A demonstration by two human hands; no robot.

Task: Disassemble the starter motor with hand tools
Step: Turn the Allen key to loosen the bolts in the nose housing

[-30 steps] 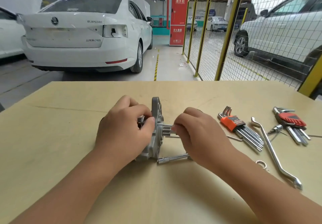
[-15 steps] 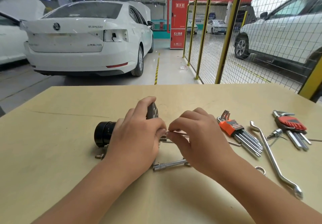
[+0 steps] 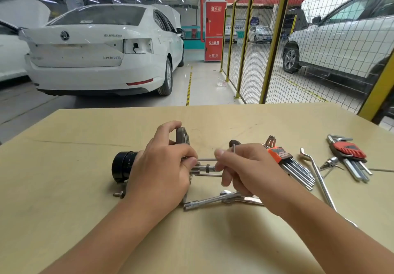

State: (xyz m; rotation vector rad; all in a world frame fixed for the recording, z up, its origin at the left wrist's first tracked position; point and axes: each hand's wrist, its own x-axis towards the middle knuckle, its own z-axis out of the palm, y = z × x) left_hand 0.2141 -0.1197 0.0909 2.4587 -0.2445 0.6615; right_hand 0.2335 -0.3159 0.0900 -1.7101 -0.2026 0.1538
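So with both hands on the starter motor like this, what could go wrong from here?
1. The right hand pinches a thin hex key near its bend; it may slip out of the fastener.
2. The left hand alone steadies the starter motor, whose round body could roll on the table.
3. A small loose bolt lies beside the motor and could get knocked away.

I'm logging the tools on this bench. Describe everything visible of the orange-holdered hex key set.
The orange hex key set lies flat on the tan table, just right of the right hand. An orange plastic holder with a dark label clamps a row of silvery metal L-keys. Their bent ends stick out toward the far side; their long shafts fan out toward the near right, stepped in length. The hand's back overlaps its left edge in view; actual contact cannot be told.
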